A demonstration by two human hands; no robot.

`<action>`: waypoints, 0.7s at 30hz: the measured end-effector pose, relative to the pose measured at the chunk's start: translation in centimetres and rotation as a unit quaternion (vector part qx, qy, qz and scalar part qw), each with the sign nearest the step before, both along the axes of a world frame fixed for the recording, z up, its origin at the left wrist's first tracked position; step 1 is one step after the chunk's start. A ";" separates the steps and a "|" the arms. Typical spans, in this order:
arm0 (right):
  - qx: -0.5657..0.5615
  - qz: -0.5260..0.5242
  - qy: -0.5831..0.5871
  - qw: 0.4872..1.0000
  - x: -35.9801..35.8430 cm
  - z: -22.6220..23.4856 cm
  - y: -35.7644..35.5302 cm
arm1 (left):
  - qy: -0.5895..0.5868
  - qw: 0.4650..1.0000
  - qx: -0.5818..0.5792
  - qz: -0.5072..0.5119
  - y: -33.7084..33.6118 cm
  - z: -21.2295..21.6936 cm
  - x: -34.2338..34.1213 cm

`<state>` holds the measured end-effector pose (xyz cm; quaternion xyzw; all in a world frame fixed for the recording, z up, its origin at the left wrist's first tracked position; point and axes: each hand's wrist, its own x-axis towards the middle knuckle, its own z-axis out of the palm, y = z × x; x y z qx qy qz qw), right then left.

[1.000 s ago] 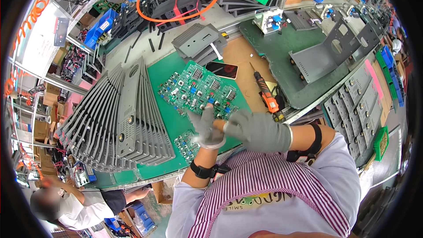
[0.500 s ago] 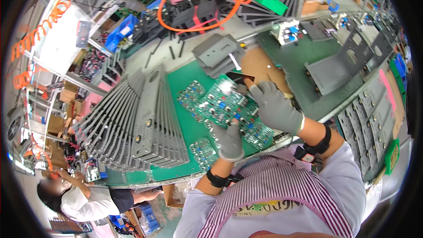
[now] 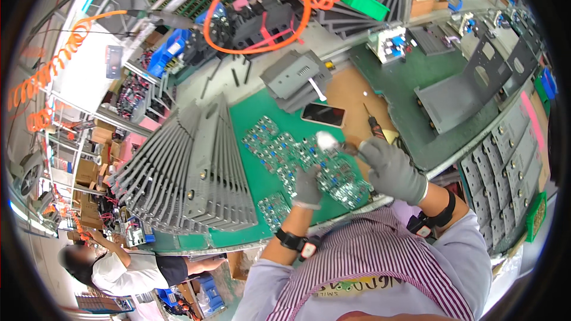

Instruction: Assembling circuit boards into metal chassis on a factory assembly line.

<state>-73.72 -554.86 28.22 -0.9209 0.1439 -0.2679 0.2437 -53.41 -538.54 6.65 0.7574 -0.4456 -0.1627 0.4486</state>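
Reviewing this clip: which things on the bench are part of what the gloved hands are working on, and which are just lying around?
In hand:
- green circuit boards
- left hand, resting on the boards
- right hand, over the boards' right end

Lying about:
- phone
- screwdriver
- stacked grey metal panels
- orange coiled hose

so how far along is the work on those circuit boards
Done: nothing shows as finished. In hand: the left hand presses on the green circuit boards, and the right hand holds a small white piece over them. Left: the fanned grey metal plates lie untouched beside them.
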 end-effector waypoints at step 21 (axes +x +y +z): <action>0.208 -0.164 0.019 0.964 -10.1 -8.9 -5.6 | 0.182 0.881 0.325 0.292 -11.2 1.9 0.5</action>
